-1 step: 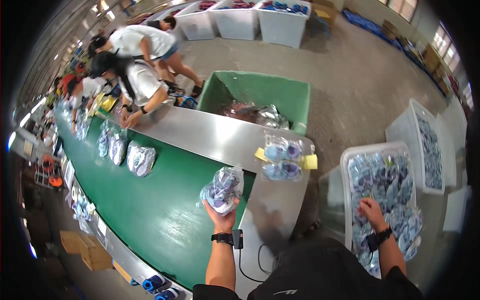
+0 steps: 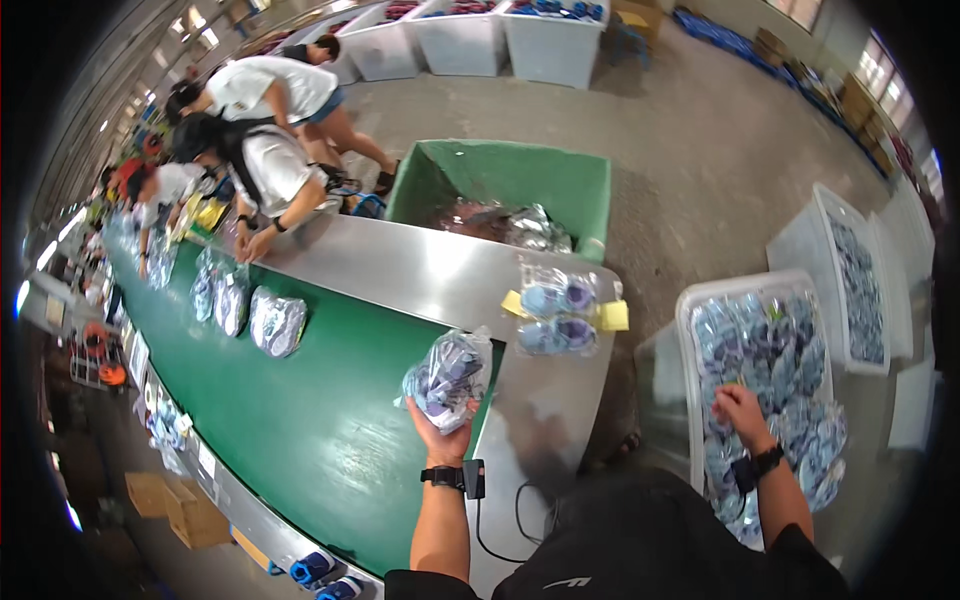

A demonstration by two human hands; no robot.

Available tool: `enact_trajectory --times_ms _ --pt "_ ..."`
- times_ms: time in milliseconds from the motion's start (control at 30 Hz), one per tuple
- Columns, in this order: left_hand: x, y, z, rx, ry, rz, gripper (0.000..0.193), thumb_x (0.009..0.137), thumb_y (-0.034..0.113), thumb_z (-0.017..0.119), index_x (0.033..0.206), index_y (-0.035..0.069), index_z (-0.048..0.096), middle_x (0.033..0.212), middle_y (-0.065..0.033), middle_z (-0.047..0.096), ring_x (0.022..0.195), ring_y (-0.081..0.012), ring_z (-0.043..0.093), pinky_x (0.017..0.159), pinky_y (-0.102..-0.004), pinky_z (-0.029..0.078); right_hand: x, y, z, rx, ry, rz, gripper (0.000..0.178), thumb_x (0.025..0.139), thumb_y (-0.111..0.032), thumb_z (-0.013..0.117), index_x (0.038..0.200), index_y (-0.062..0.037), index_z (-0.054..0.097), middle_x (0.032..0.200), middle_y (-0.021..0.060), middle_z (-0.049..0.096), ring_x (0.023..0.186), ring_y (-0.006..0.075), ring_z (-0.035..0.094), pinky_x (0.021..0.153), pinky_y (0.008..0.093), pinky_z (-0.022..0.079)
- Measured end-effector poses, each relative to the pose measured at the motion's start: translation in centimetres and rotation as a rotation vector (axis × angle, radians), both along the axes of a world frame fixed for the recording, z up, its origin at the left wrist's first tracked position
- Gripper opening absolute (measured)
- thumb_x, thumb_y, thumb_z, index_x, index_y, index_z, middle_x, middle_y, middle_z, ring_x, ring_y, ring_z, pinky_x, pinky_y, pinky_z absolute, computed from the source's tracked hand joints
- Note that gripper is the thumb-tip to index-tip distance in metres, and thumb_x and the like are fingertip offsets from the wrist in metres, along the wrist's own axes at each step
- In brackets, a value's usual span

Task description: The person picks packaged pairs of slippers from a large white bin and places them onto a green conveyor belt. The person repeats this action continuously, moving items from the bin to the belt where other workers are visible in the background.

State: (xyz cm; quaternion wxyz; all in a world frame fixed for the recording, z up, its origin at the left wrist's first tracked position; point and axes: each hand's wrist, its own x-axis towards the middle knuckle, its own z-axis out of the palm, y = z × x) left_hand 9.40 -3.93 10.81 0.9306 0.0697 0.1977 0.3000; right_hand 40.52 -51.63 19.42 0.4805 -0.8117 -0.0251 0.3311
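Observation:
My left hand (image 2: pixel 443 432) holds a clear plastic bag of shoes (image 2: pixel 447 382), pale blue and purple, over the end of the green conveyor belt (image 2: pixel 350 420). Its fingers are partly hidden beneath the bag. Off to the right, my right hand (image 2: pixel 740 412) is closed, fingers curled, above a white bin (image 2: pixel 688 370) heaped with bagged shoes (image 2: pixel 752 330) of the same colours. Whether anything small is in that hand cannot be made out. Two bagged pairs with yellow paper slips (image 2: pixel 558 300) lie on the metal ledge (image 2: pixel 545 400) at the belt's end.
Several bagged shoes (image 2: pixel 277 322) rest farther up the belt. A green bin (image 2: pixel 500 165) with crumpled plastic stands behind the ledge. Co-workers (image 2: pixel 275 165) bend over the belt at the far left. Another white bin (image 2: pixel 840 290) stands at right; a cable hangs by my left wrist.
The view has shifted very slightly. Both hands keep nearly the same place, and the left still holds the bagged shoes.

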Motion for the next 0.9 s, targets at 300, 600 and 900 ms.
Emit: enact_trajectory --times_ms 300,600,900 --pt "6.6 -9.0 7.8 0.215 0.404 -0.523 0.071 0.1 0.06 0.039 0.15 0.009 0.041 0.144 -0.0186 0.052 0.123 -0.0402 0.057 0.097 -0.0584 0.053 1.4 0.1 2.3 0.194 -0.07 0.103 0.024 0.098 -0.018 0.064 0.111 0.0013 0.067 0.094 0.0052 0.07 0.083 0.0109 0.067 0.076 0.0265 0.054" --pt "15.7 -20.3 9.9 0.147 0.291 -1.154 0.07 0.099 0.059 0.041 0.145 0.005 0.046 0.135 -0.0205 0.058 0.116 -0.039 0.061 0.098 -0.0547 0.052 2.3 2.5 4.2 0.614 0.148 0.454 0.049 0.098 -0.045 0.064 0.11 0.0024 0.07 0.097 0.0016 0.071 0.086 0.0082 0.061 0.079 0.0283 0.051" --pt "24.4 -29.5 10.4 0.243 0.472 -1.18 0.063 0.099 0.058 0.048 0.136 0.008 0.057 0.123 -0.015 0.067 0.107 -0.0333 0.065 0.093 -0.0497 0.052 7.7 -12.0 2.3 0.413 0.075 0.117 0.049 0.097 -0.045 0.066 0.101 0.0038 0.071 0.082 0.003 0.066 0.077 0.0098 0.059 0.069 0.0314 0.051"
